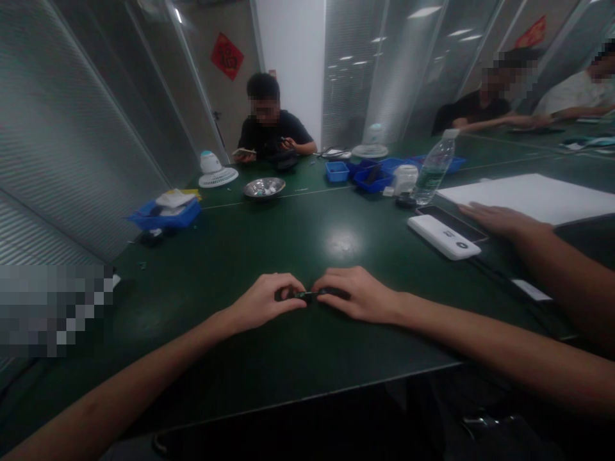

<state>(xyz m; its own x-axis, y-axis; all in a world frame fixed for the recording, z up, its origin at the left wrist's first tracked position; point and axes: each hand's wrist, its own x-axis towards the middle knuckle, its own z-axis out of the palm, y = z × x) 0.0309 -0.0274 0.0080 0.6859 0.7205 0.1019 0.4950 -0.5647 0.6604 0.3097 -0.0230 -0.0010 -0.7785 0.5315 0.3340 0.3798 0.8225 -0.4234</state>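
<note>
Just in front of me over the green table point(202, 384), my hands meet around a slim black object point(335, 292). A thin, shiny strip shows between the fingertips; I cannot tell whether it joins one piece or two, and the object's kind is unclear. My left hand point(269, 299) is closed, its thumb and fingers pinching the left dark end. The other end lies in my right hand point(360, 294), also closed, with the thumb below and the fingers over it. Fingers hide much of the object.
On the right, another person's hand point(504, 221) rests by a white board point(533, 195), a phone point(451, 223) and a white power bank point(444, 237). A bottle point(435, 168) stands behind. Farther back are a metal bowl point(264, 196), blue trays point(180, 218) and a seated person point(293, 128).
</note>
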